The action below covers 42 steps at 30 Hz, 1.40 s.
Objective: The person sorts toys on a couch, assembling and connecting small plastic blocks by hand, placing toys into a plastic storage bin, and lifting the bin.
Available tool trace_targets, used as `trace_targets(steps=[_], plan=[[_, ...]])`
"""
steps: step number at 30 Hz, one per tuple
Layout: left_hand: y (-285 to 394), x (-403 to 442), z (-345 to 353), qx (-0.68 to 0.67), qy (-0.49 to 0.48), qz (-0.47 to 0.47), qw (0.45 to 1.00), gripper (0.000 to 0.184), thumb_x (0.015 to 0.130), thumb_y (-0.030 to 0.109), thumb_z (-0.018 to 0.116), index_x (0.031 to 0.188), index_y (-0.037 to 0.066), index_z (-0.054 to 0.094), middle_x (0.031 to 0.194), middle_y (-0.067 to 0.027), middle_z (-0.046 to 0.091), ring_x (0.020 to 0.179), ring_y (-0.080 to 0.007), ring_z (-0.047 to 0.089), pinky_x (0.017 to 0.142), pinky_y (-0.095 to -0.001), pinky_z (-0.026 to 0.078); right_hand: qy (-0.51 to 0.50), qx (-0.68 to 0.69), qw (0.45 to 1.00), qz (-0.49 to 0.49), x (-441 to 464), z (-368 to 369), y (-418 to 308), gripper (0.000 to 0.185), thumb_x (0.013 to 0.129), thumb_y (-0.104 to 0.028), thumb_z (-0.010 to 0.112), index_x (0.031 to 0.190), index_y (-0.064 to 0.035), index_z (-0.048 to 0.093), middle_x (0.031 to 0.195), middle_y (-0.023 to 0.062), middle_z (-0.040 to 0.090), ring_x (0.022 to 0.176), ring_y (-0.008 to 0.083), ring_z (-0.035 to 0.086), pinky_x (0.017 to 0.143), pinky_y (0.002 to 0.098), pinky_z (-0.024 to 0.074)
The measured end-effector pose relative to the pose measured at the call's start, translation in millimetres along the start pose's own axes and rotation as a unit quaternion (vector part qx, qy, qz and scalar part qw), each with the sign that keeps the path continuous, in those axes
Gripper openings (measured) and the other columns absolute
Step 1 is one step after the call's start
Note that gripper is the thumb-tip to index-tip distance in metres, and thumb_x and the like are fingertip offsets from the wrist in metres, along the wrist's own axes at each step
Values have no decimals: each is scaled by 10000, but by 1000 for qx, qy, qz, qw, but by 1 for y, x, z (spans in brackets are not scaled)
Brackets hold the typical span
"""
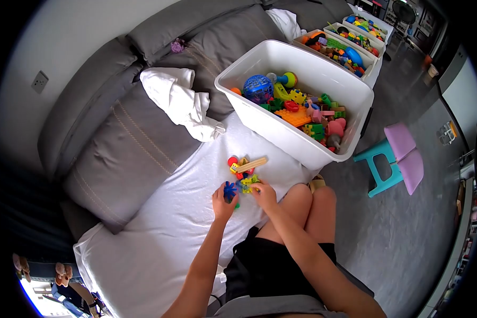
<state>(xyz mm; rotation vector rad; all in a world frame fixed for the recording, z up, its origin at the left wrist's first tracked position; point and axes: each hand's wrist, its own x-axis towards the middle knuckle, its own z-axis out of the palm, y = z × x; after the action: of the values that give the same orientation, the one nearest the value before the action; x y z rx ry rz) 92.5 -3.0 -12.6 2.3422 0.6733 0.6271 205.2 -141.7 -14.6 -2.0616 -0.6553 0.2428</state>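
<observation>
A small pile of toys lies on the white sheet in front of me, with a wooden stick [252, 165] across its top and a red round piece [232, 160] at its left. My left hand [223, 202] is closed around a blue spiky toy [230, 191] at the pile's near left side. At the near right side, the fingers of my right hand [263, 194] touch yellow-green pieces [248, 183]; its fingertips are bent together around one of them. A bit of green shows on the sheet between my hands.
A large white bin [281, 139] full of colourful toys stands beyond the pile. More toy bins [373, 67] are behind it. White cloth [180, 100] lies against grey cushions [127, 159]. A teal and pink stool [379, 168] stands at the right.
</observation>
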Motion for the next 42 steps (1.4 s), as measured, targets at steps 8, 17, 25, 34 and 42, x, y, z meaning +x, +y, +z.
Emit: trace_targets(steps=[8, 17, 25, 34, 42], plan=[[40, 6, 24, -259, 263, -156, 916, 553, 768, 123, 669, 1225, -31, 398, 1015, -110, 557, 846, -158, 527, 764, -292, 438, 119, 83, 985, -89, -31, -40, -51, 245, 711, -10, 609, 941, -87, 646, 1038, 164, 585, 853, 300, 606, 736, 359, 492], [270, 145, -33, -207, 137, 197, 949, 692, 748, 79, 662, 1334, 18, 299, 1219, -224, 445, 1130, -357, 421, 963, -398, 337, 313, 72, 925, -201, 44, -183, -140, 413, 726, 119, 511, 1100, -48, 568, 1146, 210, 522, 838, 265, 618, 690, 331, 504], [157, 80, -3, -183, 156, 119, 963, 329, 746, -27, 560, 1069, 32, 537, 1112, -118, 545, 1042, -281, 496, 815, -349, 413, 222, 35, 952, -207, 2, -115, -84, 333, 692, 118, 512, 966, -50, 598, 1149, 141, 526, 735, 244, 626, 627, 314, 505], [28, -49, -1, 91, -25, -70, 993, 571, 697, 209, 692, 1217, 134, 469, 1199, -130, 461, 1043, -330, 470, 880, -413, 402, -15, -125, 991, -43, -21, -3, -14, 509, 714, -96, 595, 1207, -122, 472, 1183, 133, 488, 997, 344, 521, 830, 401, 456], [8, -19, 3, 97, -70, -28, 992, 250, 796, 192, 608, 1044, 163, 602, 1091, -84, 512, 868, -281, 576, 671, -378, 494, -83, -156, 979, -105, 3, -4, -6, 424, 713, -172, 642, 1126, -117, 560, 1092, 93, 586, 963, 292, 546, 818, 393, 450]])
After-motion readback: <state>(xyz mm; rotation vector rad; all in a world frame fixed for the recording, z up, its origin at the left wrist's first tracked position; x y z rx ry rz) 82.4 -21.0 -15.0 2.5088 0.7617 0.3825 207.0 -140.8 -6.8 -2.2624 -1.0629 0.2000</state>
